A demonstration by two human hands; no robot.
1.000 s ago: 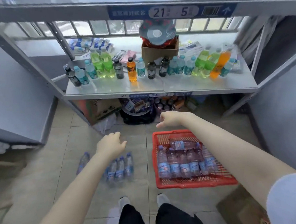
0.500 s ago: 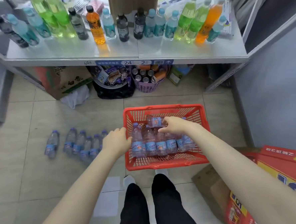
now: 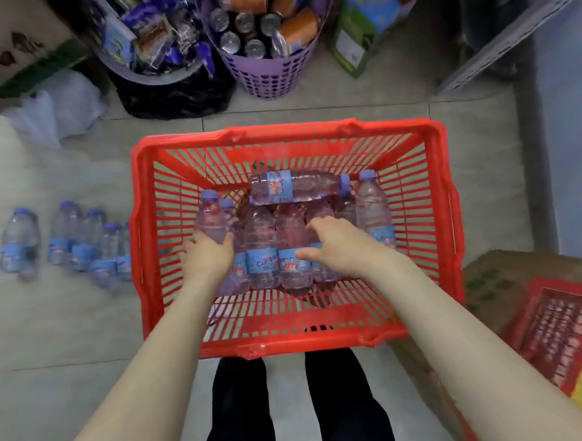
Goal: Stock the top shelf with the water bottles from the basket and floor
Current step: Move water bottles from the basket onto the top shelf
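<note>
Bottles [image 3: 262, 242] sit under both hands. The left hand [image 3: 208, 256] is wrapped round the leftmost bottle [image 3: 211, 215] at its waist, thumb on the inner side and fingers round the outer side, next to the basket's left wall. The right hand [image 3: 339, 248] is spread over the row's right half, with its fingers apart and lightly bent and its thumb on a label. It pinches nothing yet, as far as I can tell. The row lies in the middle of the basket [image 3: 287, 133], and each long axis runs from the near wall toward the far wall, caps pointing away from the person. Each hand therefore meets its bottle across the body, which suits a plain wrap-and-lift. One crosswise bottle [image 3: 297, 185] lies over the necks at the row's far end, cap toward the basket's right wall. It is nearer the right hand and may roll when the bottles under it are pulled. A further bottle [image 3: 372, 208] stands apart toward the right wall. The floor bottles [image 3: 79, 240] lie just left of the basket, caps also pointing away, nearer the left hand. The shelf is out of view.
</note>
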